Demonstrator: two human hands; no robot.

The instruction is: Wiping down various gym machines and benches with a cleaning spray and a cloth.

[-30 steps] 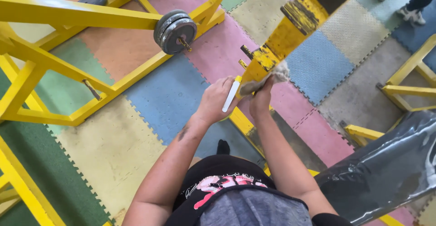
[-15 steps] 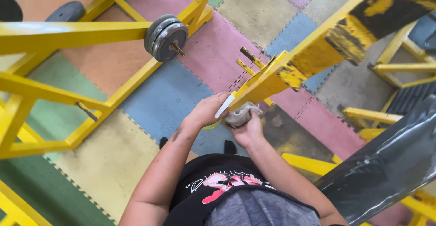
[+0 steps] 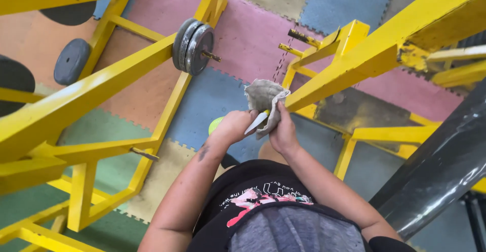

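Observation:
My left hand [image 3: 233, 126] grips a bottle with a green body [image 3: 215, 124] and a white nozzle [image 3: 257, 122] that points toward the cloth. Close beside it, my right hand [image 3: 282, 133] holds a crumpled grey cloth [image 3: 265, 98], whose upper part stands loose above my fingers. Both hands sit just below and left of a slanted yellow metal bar [image 3: 354, 64] of a gym machine. The cloth's right edge is close to the bar's lower end; I cannot tell whether it touches.
A yellow frame [image 3: 91, 100] carries stacked grey weight plates [image 3: 195, 42] on a peg at upper middle. Dark plates [image 3: 71, 59] lie on the coloured foam floor tiles [image 3: 243, 34] at left. A black padded bench [image 3: 435, 171] fills the lower right.
My hands have come off the yellow bar and drawn back toward my body. The cloth, pressed to the bar a second ago, now stands bunched up in my right hand. My view has shifted.

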